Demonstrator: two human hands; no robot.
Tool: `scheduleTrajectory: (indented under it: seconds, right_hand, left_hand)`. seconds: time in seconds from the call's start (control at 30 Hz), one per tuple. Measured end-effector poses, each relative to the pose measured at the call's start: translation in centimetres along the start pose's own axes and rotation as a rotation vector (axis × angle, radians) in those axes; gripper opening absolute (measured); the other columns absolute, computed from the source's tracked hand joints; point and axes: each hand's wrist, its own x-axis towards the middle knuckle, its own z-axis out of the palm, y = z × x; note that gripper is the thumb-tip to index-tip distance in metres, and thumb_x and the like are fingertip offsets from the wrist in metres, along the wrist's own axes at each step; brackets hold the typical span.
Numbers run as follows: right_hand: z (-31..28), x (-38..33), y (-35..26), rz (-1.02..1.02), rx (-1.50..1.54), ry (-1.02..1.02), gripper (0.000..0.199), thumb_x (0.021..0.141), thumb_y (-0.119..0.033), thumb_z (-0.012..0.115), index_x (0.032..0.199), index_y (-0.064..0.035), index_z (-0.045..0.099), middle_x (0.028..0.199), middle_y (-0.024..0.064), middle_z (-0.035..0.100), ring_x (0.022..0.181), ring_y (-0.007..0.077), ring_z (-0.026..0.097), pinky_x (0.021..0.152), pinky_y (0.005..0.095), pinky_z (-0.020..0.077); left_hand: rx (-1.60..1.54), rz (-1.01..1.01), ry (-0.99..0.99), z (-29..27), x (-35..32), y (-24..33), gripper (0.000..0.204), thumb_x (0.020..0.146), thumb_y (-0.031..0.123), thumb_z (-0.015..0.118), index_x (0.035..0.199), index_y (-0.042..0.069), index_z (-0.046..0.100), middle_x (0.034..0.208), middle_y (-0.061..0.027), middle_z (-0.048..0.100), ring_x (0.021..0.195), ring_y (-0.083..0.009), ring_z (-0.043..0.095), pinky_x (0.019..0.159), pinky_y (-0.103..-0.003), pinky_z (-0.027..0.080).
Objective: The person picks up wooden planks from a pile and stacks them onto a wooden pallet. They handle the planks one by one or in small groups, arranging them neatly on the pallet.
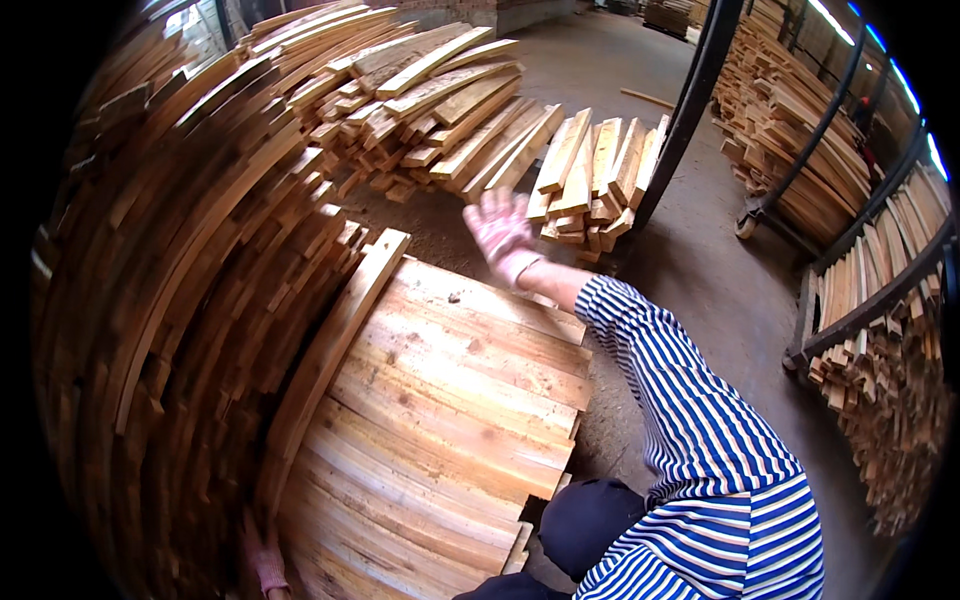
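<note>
The right hand (500, 232), gloved and spread open with nothing in it, reaches toward the small pile of short planks (590, 175) on the floor just beyond it (stiff, rough, probably light wood, best gripped across one board's end).

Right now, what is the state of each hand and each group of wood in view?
right hand: gloved, open, stretched toward the small pile, holding nothing
left hand: gloved, low beside the flat stack, grip unclear
flat board stack: level, neat
small board pile: loose, on floor
</note>
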Motion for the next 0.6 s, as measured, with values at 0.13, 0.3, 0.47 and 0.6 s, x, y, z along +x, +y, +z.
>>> scheduleTrajectory:
  seconds: [0.13,0.3,0.47,0.6]
  right_hand:
    - [5.4,4.9,3.3,-0.063,0.147,-0.240,0.054,0.107,-0.029,0.034,0.161,-0.0303,0.029,0.170,0.0159,0.021,0.153,0.0457,0.020,0.112,0.0739,0.0191]
    - [11.6,10.3,2.5,0.127,0.074,-0.378,0.053,0.108,-0.029,0.036,0.160,-0.0256,0.033,0.169,0.0173,0.022,0.146,0.0532,0.029,0.098,0.0790,0.0320]
    - [10.7,11.8,2.4,0.121,0.082,-0.316,0.047,0.101,-0.019,0.046,0.140,0.0039,0.059,0.148,0.0347,0.045,0.131,0.0545,0.046,0.083,0.0753,0.0477]
    - [8.2,12.6,7.5,0.273,-0.185,-0.151,0.042,0.095,-0.011,0.055,0.129,0.0121,0.063,0.128,0.0302,0.063,0.102,0.0516,0.064,0.065,0.0678,0.0506]
  left_hand:
    - [0.180,-0.029,0.016,-0.5,-0.5,-4.7,0.069,0.098,0.032,0.066,0.156,0.007,0.040,0.157,-0.0244,0.042,0.145,-0.0397,0.040,0.119,-0.044,0.034]
    - [0.111,0.039,-0.028,-0.1,-0.4,-2.1,0.071,0.098,0.036,0.066,0.156,0.005,0.040,0.158,-0.0215,0.042,0.146,-0.0354,0.041,0.121,-0.042,0.032]
    - [0.221,-0.107,-0.080,-0.3,-0.2,-2.7,0.073,0.099,0.043,0.061,0.157,0.007,0.038,0.158,-0.0205,0.043,0.147,-0.0351,0.040,0.121,-0.042,0.033]
    - [0.199,-0.034,-0.051,1.5,1.9,-1.3,0.071,0.097,0.044,0.062,0.155,0.008,0.043,0.155,-0.0212,0.047,0.143,-0.0355,0.045,0.118,-0.042,0.038]
